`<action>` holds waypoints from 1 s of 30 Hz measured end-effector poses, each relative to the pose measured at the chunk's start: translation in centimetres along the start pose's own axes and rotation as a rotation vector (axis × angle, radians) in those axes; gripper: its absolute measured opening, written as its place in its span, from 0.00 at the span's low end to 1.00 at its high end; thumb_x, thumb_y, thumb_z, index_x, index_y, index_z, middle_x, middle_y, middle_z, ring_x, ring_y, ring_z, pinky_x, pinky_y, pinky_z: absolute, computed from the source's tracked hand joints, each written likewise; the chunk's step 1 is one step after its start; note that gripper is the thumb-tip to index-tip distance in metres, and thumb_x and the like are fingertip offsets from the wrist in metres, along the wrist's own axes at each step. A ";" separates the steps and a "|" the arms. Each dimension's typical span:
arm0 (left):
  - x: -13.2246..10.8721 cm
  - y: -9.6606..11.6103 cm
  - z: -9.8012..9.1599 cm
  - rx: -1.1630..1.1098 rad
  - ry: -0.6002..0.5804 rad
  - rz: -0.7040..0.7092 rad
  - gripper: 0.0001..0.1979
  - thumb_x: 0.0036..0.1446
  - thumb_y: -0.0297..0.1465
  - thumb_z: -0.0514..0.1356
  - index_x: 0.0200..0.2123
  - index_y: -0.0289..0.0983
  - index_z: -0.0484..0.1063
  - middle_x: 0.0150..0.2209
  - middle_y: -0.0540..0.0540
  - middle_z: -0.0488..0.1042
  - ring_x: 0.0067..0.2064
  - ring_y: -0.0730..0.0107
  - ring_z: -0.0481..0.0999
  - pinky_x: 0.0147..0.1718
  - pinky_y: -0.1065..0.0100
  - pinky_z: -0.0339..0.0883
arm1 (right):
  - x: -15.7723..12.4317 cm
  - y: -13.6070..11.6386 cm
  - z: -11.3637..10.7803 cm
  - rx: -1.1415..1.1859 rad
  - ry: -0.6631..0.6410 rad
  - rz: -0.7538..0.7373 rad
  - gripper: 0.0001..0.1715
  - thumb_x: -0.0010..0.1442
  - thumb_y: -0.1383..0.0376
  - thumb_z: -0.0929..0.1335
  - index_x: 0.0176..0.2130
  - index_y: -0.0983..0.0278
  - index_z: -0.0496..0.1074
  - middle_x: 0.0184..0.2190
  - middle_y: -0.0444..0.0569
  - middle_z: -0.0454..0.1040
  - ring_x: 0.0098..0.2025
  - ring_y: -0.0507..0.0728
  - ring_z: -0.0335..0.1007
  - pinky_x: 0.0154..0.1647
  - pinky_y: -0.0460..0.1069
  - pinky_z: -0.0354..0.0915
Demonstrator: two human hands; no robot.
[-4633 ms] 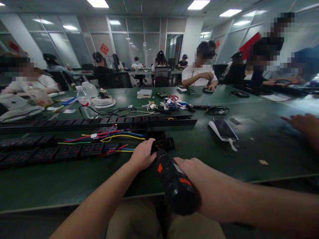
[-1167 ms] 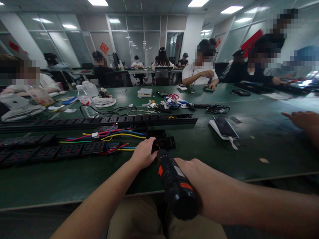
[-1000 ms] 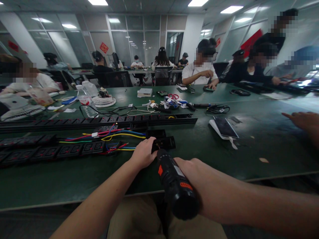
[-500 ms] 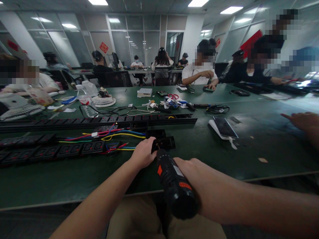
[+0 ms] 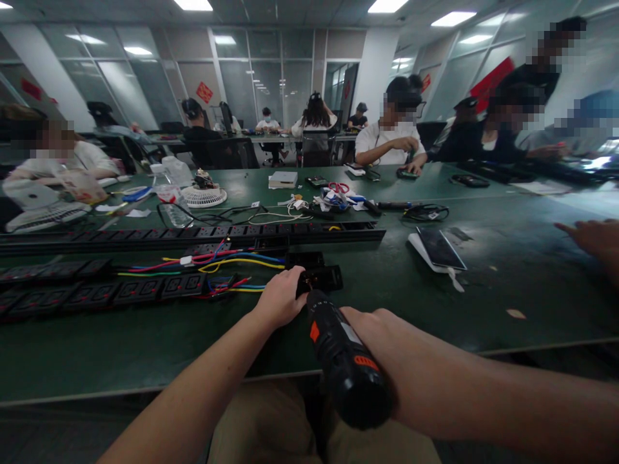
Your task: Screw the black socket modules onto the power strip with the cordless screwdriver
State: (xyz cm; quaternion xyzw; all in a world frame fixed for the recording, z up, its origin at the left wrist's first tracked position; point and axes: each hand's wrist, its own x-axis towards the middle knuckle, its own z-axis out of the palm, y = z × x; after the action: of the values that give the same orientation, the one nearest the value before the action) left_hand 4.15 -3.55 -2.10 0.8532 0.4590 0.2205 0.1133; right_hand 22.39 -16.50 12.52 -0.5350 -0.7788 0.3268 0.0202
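Observation:
My right hand (image 5: 372, 335) is wrapped round a black cordless drill (image 5: 341, 361) with orange marks, its nose pointing away from me. The drill's tip meets a small black plastic housing (image 5: 331, 278) on the table. My left hand (image 5: 283, 293) grips the near left end of that housing, fingers closed over it. Blue, yellow and red wires (image 5: 242, 263) run left from the black end pieces to rows of black power-strip sockets (image 5: 140, 291). The drill's bit and the screw spot are mostly hidden.
A long black power strip (image 5: 193, 235) lies behind the wires. A phone (image 5: 441, 248) on a white pad is to the right. Further back are a water bottle (image 5: 171, 200), a white fan grille (image 5: 206, 196) and red scissors (image 5: 338, 187). Another person's hand (image 5: 592, 241) reaches in at right.
The view has shifted very slightly. Both my hands stay in the same place on the housing and drill. Co-workers at the back right have moved a little.

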 end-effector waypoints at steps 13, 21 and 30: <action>0.0 -0.1 0.2 -0.008 0.014 0.011 0.18 0.59 0.30 0.59 0.52 0.38 0.63 0.46 0.41 0.75 0.49 0.57 0.75 0.48 0.60 0.68 | -0.1 -0.3 -0.6 -0.007 0.001 -0.023 0.15 0.50 0.69 0.72 0.40 0.63 0.70 0.37 0.50 0.78 0.36 0.59 0.76 0.36 0.48 0.69; 0.0 -0.2 0.2 0.004 0.016 0.010 0.19 0.59 0.32 0.60 0.53 0.37 0.63 0.46 0.40 0.75 0.49 0.56 0.74 0.49 0.60 0.67 | -0.2 0.1 -0.8 0.012 0.005 -0.021 0.17 0.50 0.70 0.72 0.42 0.62 0.72 0.38 0.49 0.79 0.37 0.59 0.76 0.39 0.49 0.69; -0.1 -0.2 0.1 0.016 0.018 0.012 0.20 0.59 0.34 0.61 0.53 0.38 0.63 0.47 0.41 0.74 0.49 0.56 0.74 0.49 0.59 0.67 | 0.0 -0.4 -1.2 0.012 -0.007 -0.005 0.23 0.50 0.70 0.72 0.47 0.62 0.73 0.40 0.50 0.79 0.41 0.60 0.77 0.43 0.50 0.70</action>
State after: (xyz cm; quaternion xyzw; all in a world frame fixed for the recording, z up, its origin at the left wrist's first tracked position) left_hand 4.05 -3.50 -2.30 0.8549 0.4564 0.2251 0.1011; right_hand 22.54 -16.01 13.70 -0.5318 -0.7782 0.3332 0.0215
